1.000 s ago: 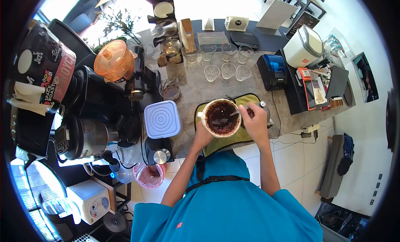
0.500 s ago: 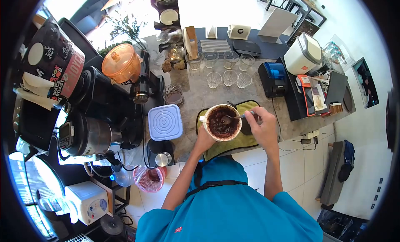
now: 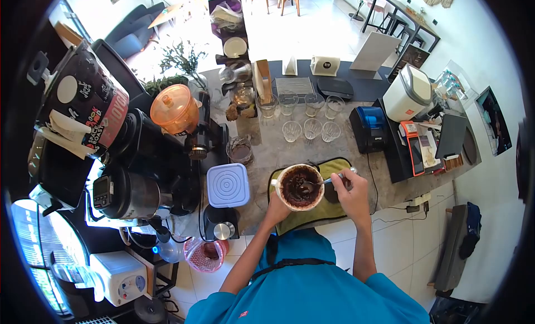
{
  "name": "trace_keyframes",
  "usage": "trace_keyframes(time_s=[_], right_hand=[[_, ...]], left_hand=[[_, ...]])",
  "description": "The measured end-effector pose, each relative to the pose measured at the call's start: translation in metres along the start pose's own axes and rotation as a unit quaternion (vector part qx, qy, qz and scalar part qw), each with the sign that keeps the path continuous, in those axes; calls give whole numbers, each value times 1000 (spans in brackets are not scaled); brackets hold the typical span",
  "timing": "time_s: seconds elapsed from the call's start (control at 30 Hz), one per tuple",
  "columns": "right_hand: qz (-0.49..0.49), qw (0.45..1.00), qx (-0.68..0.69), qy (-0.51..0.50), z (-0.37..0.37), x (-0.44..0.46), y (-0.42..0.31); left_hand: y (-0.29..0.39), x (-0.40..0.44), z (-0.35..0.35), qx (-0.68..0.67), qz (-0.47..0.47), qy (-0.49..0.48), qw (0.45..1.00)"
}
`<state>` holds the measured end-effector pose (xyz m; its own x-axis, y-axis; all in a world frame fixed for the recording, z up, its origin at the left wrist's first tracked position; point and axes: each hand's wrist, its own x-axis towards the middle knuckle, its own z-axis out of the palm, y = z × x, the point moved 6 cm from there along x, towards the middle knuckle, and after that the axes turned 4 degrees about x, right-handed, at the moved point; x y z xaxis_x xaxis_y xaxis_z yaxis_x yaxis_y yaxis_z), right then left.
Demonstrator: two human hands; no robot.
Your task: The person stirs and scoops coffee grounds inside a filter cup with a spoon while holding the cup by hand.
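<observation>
A white cup (image 3: 279, 192) with a handle on its left side sits tilted toward me, held from below and the left by my left hand (image 3: 277, 210). Inside is a dark brown, wet, lumpy mixture (image 3: 297, 197) that also smears the inner wall. My right hand (image 3: 353, 193) pinches a metal spoon (image 3: 327, 180) by its handle, and the spoon's bowl is partly sunk in the mixture. Beneath the cup lies an olive-green cloth (image 3: 298, 219) with a dark edge. Some of the left fingers are hidden behind the cup.
Several clear glasses (image 3: 313, 129) stand beyond the cup. To the left are a blue-lidded container (image 3: 228, 185), a small scale (image 3: 224, 231), a glass jug (image 3: 240, 150) and coffee machines. A blue-black printer (image 3: 369, 125) is at the right, its cable running down the counter.
The whole view has tilted, so the counter appears lower. Within the cup, the spoon's bowl has moved slightly right and sits deeper in the mixture. Both hands keep their holds.
</observation>
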<state>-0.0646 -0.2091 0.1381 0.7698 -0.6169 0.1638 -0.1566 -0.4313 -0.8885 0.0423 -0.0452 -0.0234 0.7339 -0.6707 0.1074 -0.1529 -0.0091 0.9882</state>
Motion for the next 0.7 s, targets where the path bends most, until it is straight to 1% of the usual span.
trace_keyframes(time_s=[0.03,0.1,0.13,0.17,0.23,0.27,0.33,0.37,0.4,0.43,0.47,0.53,0.57,0.63,0.67,0.7], right_hand=[[-5,1000,1,1,1,2,-2],[-74,996,-40,-3,3,4,-11],[-83,995,-57,-21,8,5,-9],[-72,996,-34,-30,12,5,-12],[-87,992,-32,-90,20,5,-12],[-92,991,-31,-91,19,5,-13],[-143,982,-88,-88,16,2,-21],[-145,981,-88,-91,16,4,-22],[-125,987,-76,-72,15,5,-20],[-106,991,-63,-51,14,8,-19],[-108,991,-63,-52,17,9,-20],[-154,984,-16,-92,28,9,-24],[-155,983,-14,-94,27,9,-25],[-166,970,-44,-169,30,3,-31],[-141,976,-44,-160,26,3,-31],[-139,976,-46,-161,26,4,-28]], left_hand=[[1,0,0,2,5,1,1000],[2,0,0,12,12,3,1000],[0,-1,0,7,5,1,1000],[-2,1,-1,10,12,3,1000],[-12,-1,1,-8,14,6,1000],[-21,0,2,2,-2,-5,1000],[-19,-1,1,5,0,0,1000],[-19,-1,1,7,1,2,1000],[-20,-5,1,6,-2,7,1000],[-22,-4,1,11,-9,-1,1000],[-24,-2,2,17,-15,-10,1000],[-23,-1,3,10,-15,-11,1000],[-23,-3,2,4,-18,-12,1000],[-19,-4,1,16,-13,2,1000],[-16,-4,0,25,-7,12,1000],[-17,-3,0,23,-8,12,1000]])
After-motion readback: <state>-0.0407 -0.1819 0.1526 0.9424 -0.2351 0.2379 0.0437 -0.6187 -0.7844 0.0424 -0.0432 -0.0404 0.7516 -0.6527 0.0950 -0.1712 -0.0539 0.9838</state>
